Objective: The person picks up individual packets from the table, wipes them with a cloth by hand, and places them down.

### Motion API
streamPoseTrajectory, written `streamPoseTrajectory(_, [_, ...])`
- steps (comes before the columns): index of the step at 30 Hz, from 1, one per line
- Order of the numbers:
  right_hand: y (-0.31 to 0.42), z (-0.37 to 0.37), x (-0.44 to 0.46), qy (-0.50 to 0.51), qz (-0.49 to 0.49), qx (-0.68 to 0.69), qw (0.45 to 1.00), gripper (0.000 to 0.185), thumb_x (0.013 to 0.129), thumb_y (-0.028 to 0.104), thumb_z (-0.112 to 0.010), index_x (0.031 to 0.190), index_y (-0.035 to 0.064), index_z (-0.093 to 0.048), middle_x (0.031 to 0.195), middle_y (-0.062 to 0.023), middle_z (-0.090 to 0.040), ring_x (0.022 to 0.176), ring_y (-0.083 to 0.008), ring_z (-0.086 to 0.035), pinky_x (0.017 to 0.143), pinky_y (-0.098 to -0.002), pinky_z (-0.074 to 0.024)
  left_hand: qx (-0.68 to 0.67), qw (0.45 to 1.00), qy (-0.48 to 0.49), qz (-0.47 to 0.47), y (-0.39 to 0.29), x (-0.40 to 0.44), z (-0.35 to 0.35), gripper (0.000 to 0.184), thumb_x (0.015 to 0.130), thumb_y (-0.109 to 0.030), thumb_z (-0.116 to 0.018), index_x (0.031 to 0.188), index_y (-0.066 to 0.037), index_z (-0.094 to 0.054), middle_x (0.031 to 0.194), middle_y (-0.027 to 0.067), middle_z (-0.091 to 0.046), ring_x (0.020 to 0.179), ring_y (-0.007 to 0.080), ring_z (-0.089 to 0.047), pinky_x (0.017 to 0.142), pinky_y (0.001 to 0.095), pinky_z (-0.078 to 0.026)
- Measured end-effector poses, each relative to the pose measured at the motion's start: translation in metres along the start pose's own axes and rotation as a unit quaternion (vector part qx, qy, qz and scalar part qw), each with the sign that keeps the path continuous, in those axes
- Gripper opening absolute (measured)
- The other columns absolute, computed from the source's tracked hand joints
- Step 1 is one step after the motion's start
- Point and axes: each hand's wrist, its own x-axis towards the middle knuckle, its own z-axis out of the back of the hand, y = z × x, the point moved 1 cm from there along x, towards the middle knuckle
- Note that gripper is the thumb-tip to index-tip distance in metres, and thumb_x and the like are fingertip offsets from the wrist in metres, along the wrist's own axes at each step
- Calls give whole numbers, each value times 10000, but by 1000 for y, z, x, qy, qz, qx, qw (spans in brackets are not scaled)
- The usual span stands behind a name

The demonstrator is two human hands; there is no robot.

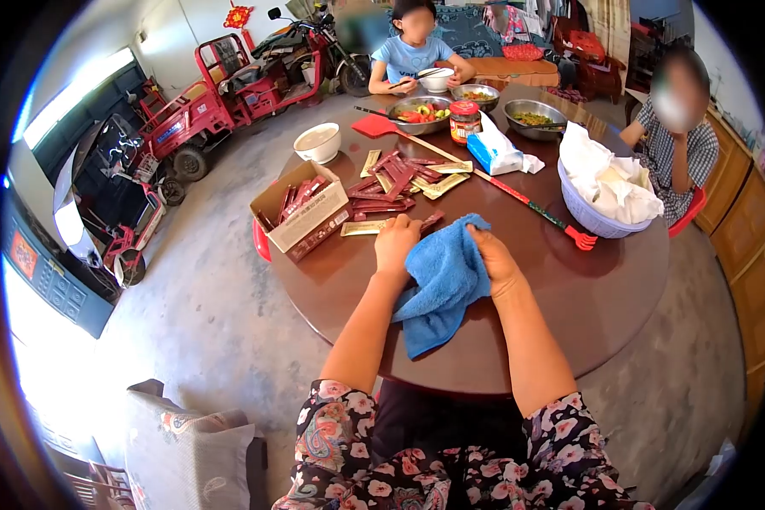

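My right hand (495,257) grips a blue cloth (444,276) that hangs bunched over the near part of the round brown table (561,314). My left hand (397,246) is closed, its fingers curled beside a pile of red and cream stick sachets (391,187). One red sachet (432,222) pokes out just past those fingers; whether they hold it I cannot tell. The cloth's left edge meets the left wrist. To the left of the pile stands an open cardboard box (319,223) with more red sachets inside.
Behind the pile lies a long stick with a red flat head (374,127) and a red claw end (582,239). Around it are a white bowl (318,144), a red-lidded jar (465,123), a tissue pack (495,149), a purple basket (599,208) and food bowls (418,126). Two people sit across.
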Motion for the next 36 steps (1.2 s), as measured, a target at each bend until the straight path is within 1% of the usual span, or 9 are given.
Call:
streamPoseTrajectory(2, [-3, 7, 3, -5, -4, -26, 1000, 303, 878, 349, -570, 932, 55, -620, 891, -54, -648, 788, -149, -619, 734, -311, -519, -6, 1000, 22, 13, 7, 4, -2, 238, 763, -207, -578, 967, -110, -650, 898, 85, -584, 902, 263, -571, 750, 370, -475])
streamPoseTrajectory(6, [1, 17, 9, -70, -18, 31, 997, 292, 907, 314, -520, 972, 45, -613, 952, -87, -649, 848, -194, -625, 791, -354, -517, -157, 967, -163, 120, 18, 16, 13, 188, 850, -124, -529, 990, -33, -615, 830, 115, -601, 742, 256, -608, 656, 361, -484])
streamPoseTrajectory(9, [12, 28, 9, -59, 54, 131, 988, 500, 928, 444, -389, 1125, 17, -556, 1098, -140, -604, 992, -275, -587, 883, -431, -466, -558, 758, -216, 260, -13, 18, 55, 228, 937, -189, -446, 1039, -16, -553, 711, 12, -554, 517, 57, -512, 469, 210, -426])
streamPoseTrajectory(12, [28, 13, 2, -62, 106, 152, 981, 488, 929, 438, -390, 1141, 29, -549, 1106, -132, -601, 1001, -275, -584, 878, -437, -469, -626, 698, -177, 299, -42, 7, 70, 200, 945, -183, -425, 997, -28, -539, 711, 5, -560, 501, 47, -487, 443, 191, -392])
streamPoseTrajectory(14, [31, 17, 3, -45, 135, 150, 978, 482, 934, 431, -382, 1178, 43, -530, 1138, -130, -585, 1027, -275, -571, 907, -436, -451, -651, 688, -145, 286, -52, -1, 54, 179, 941, -183, -414, 895, -57, -534, 677, 9, -557, 485, 66, -479, 417, 207, -356])
streamPoseTrajectory(22, [25, 12, 2, -75, 133, 140, 978, 368, 880, 182, -418, 1191, 4, -503, 1154, -131, -569, 1061, -265, -551, 937, -421, -432, -712, 651, -84, 249, -68, -20, 39, 195, 934, -132, -393, 998, -36, -549, 831, 47, -586, 560, 89, -513, 494, 217, -420])
streamPoseTrajectory(31, [10, 3, 4, -78, 85, -36, 993, 132, 842, 133, -572, 891, 14, -603, 761, -100, -627, 621, -215, -615, 542, -340, -521, -716, 661, 14, 225, -73, -24, 33, 219, 960, -192, -376, 941, -46, -538, 667, 2, -532, 446, 46, -424, 394, 178, -324])
streamPoseTrajectory(34, [10, -8, 6, -22, 57, -100, 993, 129, 824, 146, -612, 870, 27, -598, 729, -68, -614, 603, -203, -608, 512, -340, -515, -731, 637, 22, 245, -69, -24, 33, 235, 950, -202, -384, 899, -46, -552, 651, -7, -528, 445, 43, -427, 393, 181, -324])
streamPoseTrajectory(36, [7, -16, 3, -70, 52, -127, 988, 111, 809, 135, -636, 840, 37, -594, 706, -54, -603, 561, -184, -591, 462, -319, -490, -687, 685, 42, 240, -70, -25, 31, 220, 942, -183, -375, 921, -58, -555, 659, -1, -541, 497, 62, -476, 424, 185, -351])
